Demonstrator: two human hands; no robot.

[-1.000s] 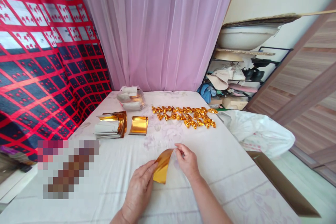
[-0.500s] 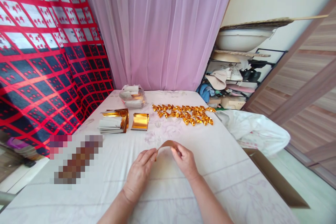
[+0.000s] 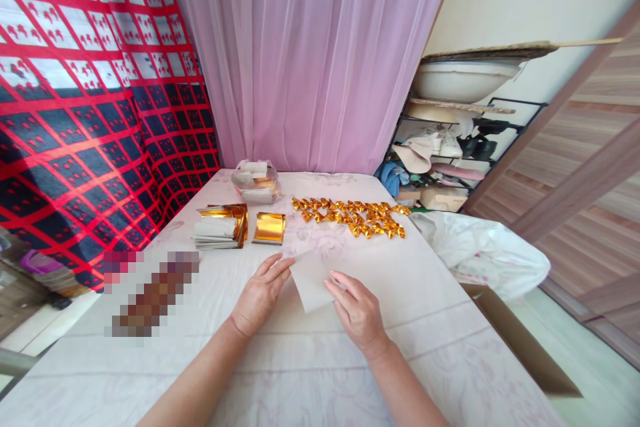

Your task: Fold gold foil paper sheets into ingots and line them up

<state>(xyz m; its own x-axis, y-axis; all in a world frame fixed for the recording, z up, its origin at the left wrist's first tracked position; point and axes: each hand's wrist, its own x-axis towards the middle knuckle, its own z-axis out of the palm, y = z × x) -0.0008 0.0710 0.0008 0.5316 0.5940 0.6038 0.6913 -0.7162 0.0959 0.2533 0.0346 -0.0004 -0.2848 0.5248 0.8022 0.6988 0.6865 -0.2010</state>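
A square sheet of foil paper (image 3: 307, 288) lies with its pale, whitish side up between my hands, low over the white tablecloth. My left hand (image 3: 261, 295) grips the sheet's left edge by the fingertips. On the right part of the sheet rest the fingers of my right hand (image 3: 356, 312), the thumb side hidden from view. Farther off is a small stack of gold foil sheets (image 3: 270, 228). Left of it stands a larger pile of foil sheets (image 3: 220, 230), gold and pale sides showing. Several folded gold foil pieces (image 3: 350, 213) sit in rows to the right.
A clear plastic bag (image 3: 256, 185) with more paper stands at the table's (image 3: 300, 373) far end. A white plastic bag (image 3: 495, 253) and a cardboard box (image 3: 520, 340) are off the right side. Beyond is a crowded shelf rack (image 3: 445, 147). A pixelated patch covers something at left.
The sheet was bent in an arch with its gold-brown side partly showing; now it is flatter, pale side up. My left hand has moved slightly away and left, my right hand slightly nearer.
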